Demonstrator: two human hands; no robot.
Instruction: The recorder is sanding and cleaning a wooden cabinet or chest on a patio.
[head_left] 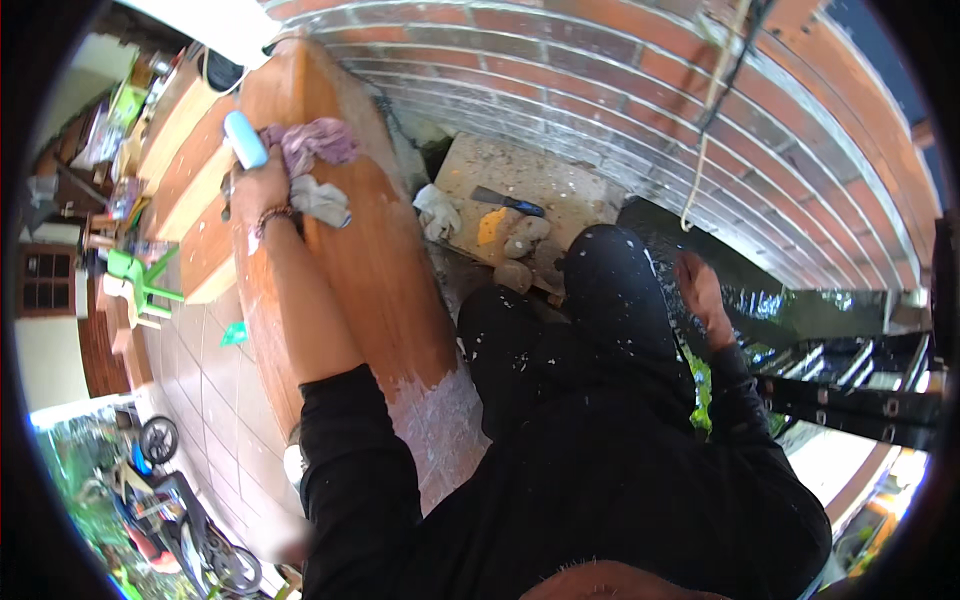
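My left hand (262,188), with a beaded bracelet at the wrist, reaches out over a long orange-brown wooden surface (375,270). It is closed around the lower end of a light blue, rounded oblong object (245,140), whose kind I cannot make out. Right beside that hand lie a crumpled mauve cloth (318,142) and a whitish cloth or glove (321,202). My right hand (703,292) hangs by my right knee, apart from the wall. Its fingers are blurred and partly hidden, and nothing shows in it.
Ahead of my knees, a dusty board (470,165) bears a dark-bladed scraper (507,201), an orange-yellow piece (491,227) and stones (526,236). A white glove (437,212) lies at its edge. A brick wall (600,90) rises beyond; a ladder (850,385) is at right, a green chair (140,280) at left.
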